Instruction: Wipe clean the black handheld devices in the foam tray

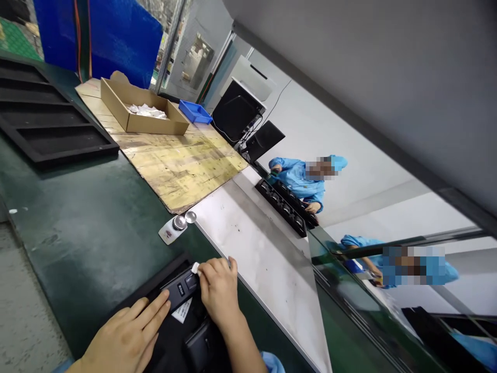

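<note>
Left fingers (155,304) rest slightly apart on a black device (177,293); right fingers (207,270) pinch a white wad (195,268), a bottle (171,231) beyond.

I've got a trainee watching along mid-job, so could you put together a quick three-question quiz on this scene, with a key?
1. True or false: the white bottle with a silver top is on the dark green tabletop, outside the open brown cardboard box.

2. Which thing is beside the box?
A) a red metal bucket
B) a shallow blue plastic tray
C) a yellow glass jar

3. Fill in: the small white wad at the end of the black rectangular device is held by the person's own ____ hand.

Key: 1. True. 2. B. 3. Right.
</note>
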A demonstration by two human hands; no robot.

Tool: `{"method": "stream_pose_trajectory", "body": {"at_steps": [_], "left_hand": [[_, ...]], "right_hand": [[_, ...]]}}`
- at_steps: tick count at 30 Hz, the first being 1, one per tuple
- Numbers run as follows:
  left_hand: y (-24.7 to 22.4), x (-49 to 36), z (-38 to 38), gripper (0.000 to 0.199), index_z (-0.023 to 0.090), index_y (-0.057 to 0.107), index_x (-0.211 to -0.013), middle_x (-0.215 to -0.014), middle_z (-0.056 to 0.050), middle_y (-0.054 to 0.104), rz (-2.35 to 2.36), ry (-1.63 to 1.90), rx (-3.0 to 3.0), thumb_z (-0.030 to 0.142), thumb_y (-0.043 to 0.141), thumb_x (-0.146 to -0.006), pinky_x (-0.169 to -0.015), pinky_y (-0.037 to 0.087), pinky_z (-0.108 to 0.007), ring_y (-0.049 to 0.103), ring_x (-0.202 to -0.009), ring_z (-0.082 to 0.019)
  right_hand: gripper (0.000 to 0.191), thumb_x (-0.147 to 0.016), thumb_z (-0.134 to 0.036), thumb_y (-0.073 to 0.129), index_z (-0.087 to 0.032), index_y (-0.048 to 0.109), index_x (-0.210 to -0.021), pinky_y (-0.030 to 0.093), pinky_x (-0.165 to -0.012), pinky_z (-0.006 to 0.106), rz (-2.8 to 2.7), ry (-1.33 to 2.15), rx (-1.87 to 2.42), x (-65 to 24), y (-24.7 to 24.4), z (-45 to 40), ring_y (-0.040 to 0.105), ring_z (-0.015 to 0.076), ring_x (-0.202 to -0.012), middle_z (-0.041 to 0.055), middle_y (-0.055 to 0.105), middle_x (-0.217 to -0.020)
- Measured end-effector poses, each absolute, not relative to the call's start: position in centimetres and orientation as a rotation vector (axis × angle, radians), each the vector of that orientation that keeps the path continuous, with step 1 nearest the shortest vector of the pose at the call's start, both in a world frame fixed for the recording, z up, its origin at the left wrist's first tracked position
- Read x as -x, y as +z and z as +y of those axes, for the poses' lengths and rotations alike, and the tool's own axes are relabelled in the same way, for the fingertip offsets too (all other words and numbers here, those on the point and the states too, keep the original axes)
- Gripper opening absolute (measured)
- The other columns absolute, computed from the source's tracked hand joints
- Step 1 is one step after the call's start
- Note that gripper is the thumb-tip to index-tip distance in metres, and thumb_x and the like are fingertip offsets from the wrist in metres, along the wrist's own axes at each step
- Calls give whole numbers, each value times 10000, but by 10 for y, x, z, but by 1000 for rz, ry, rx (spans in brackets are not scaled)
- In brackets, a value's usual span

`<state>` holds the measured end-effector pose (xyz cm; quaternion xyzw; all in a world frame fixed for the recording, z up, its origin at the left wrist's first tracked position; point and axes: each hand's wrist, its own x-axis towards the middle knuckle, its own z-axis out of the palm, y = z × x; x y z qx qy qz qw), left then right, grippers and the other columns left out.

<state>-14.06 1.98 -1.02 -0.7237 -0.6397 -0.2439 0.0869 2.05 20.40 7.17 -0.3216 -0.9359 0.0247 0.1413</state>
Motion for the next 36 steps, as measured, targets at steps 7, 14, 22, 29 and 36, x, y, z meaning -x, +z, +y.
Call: {"method": "stream_pose_trajectory", "body": {"at_steps": [7, 14, 22, 29, 36], "left_hand": [[-6, 144, 24, 607, 208, 460, -1453, -1470, -18, 518, -1845, -732, 2207, 153, 502, -850, -815, 544, -267, 633, -1082, -206], [-4, 144, 24, 577, 204, 480, -1439, -1441, -22, 550, -1829, -768, 2196, 149, 491, -865, -832, 538, -250, 640, -1048, -186], [1, 144, 24, 597, 185, 438, -1467, -1453, -43, 537, -1853, -749, 2225, 166, 497, -873, -820, 538, -256, 637, -1054, -195], [0, 141, 20, 592, 207, 424, -1476, -1521, -34, 451, -1915, -656, 2246, 174, 493, -889, -876, 525, -266, 622, -1086, -193], [1, 141, 21, 560, 237, 448, -1459, -1520, -24, 453, -1954, -696, 2244, 186, 493, -904, -855, 527, -258, 638, -1037, -175]], "right_hand": [[178, -923, -161, 509, -268, 649, -901, 195, -1063, 519, -2707, 83, 920, -23, 71, 208, 526, 192, -855, 5, 643, -849], [185, -905, -145, 510, -261, 650, -871, 197, -1077, 521, -2652, 25, 962, -32, 70, 210, 533, 187, -829, 4, 636, -823], [201, -913, -164, 526, -270, 685, -976, 223, -1073, 513, -2608, 107, 936, -25, 74, 221, 557, 186, -856, 7, 656, -867], [310, -902, -115, 525, -333, 696, -1041, 137, -1107, 615, -2744, 132, 786, -28, 74, 217, 528, 194, -848, 1, 655, -839], [357, -906, -94, 507, -352, 690, -1071, 57, -1114, 659, -2799, 130, 671, -60, 77, 213, 522, 202, -882, -8, 678, -843]]}}
